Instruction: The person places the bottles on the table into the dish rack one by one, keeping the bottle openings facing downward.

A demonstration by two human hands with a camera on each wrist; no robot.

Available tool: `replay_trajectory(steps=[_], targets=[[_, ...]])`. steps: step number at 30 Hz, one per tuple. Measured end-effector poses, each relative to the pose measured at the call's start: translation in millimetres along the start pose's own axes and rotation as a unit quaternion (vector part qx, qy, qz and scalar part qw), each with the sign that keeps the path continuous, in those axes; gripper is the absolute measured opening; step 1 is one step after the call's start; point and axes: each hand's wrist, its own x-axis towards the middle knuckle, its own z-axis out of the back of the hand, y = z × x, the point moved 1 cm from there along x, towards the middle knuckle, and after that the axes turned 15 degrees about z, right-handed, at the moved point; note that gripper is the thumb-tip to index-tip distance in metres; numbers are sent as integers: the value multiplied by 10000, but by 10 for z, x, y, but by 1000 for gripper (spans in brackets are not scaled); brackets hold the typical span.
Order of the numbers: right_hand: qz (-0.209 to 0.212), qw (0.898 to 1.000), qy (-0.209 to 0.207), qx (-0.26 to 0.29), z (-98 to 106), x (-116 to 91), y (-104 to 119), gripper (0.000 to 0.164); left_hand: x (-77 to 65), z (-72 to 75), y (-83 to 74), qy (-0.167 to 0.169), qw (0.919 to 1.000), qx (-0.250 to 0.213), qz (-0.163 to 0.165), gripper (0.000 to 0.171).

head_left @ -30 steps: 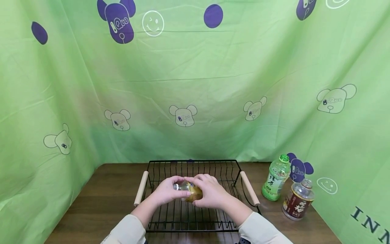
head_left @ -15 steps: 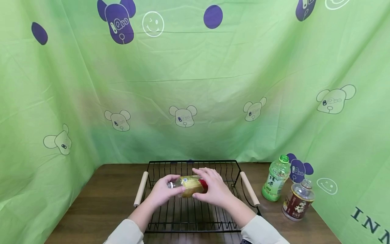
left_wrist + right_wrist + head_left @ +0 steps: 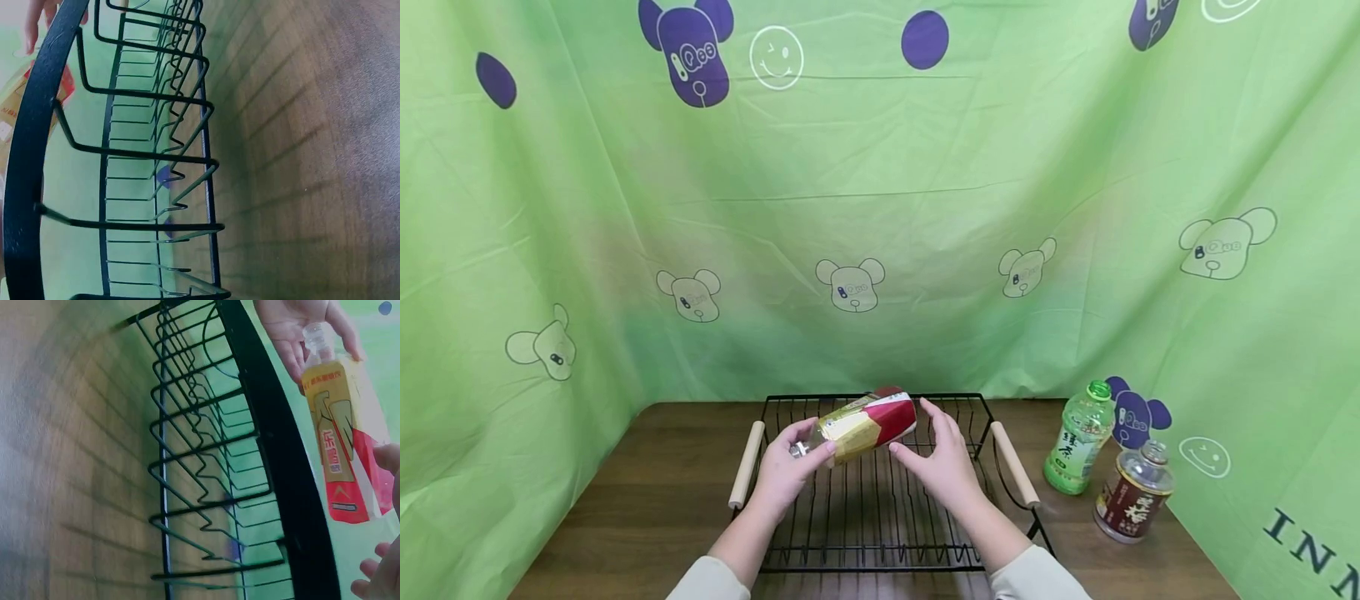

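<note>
A clear plastic drink bottle [image 3: 865, 425] with a yellow and red label is held tilted above the wire basket [image 3: 872, 570], its neck toward the left and its red base end up to the right. My left hand [image 3: 781, 471] grips it around the neck and shoulder. My right hand [image 3: 951, 467] stands beside the base end, thumb and fingers spread. In the right wrist view, that thumb overlaps the red part of the bottle [image 3: 337, 450]. Part of the bottle's label [image 3: 12, 106] shows behind the basket rim in the left wrist view.
The black basket has pale wooden handles, one at the left [image 3: 748, 463] and one at the right [image 3: 1015, 463]. A green tea bottle [image 3: 1077, 446] and a clear bottle with a dark red label [image 3: 1133, 500] stand right of it on the brown table [image 3: 647, 475]. Green curtain [image 3: 850, 167] surrounds the table.
The bottle has been raised and turned, its base end swinging up and away. My right hand has come off its body and opened to the right. The left hand keeps its grip.
</note>
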Motion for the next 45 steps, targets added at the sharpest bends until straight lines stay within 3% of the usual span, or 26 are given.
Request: replay_trajectory(steps=[10,18,23,33,40,45], targets=[[-236,9951,-228,928,-143,-13,79,83,-40,-65,58,-128,9999,-102,-37,59],[-502,9852,-327,1607,-188,17,118,83,-104,-124,101,323,9994,-111,31,57],[-759,9805,-349,1779,-215,49,140,92,-121,-164,115,507,9985,-200,8,55],[-846,9749,-466,2007,-258,93,192,98,-122,-216,142,538,9982,238,-141,59],[-848,9660,-497,2391,-266,149,206,99,-142,-130,110,689,9965,442,-159,63],[-749,9706,-475,2240,-270,222,190,100,-99,58,99,350,9968,650,-292,62]])
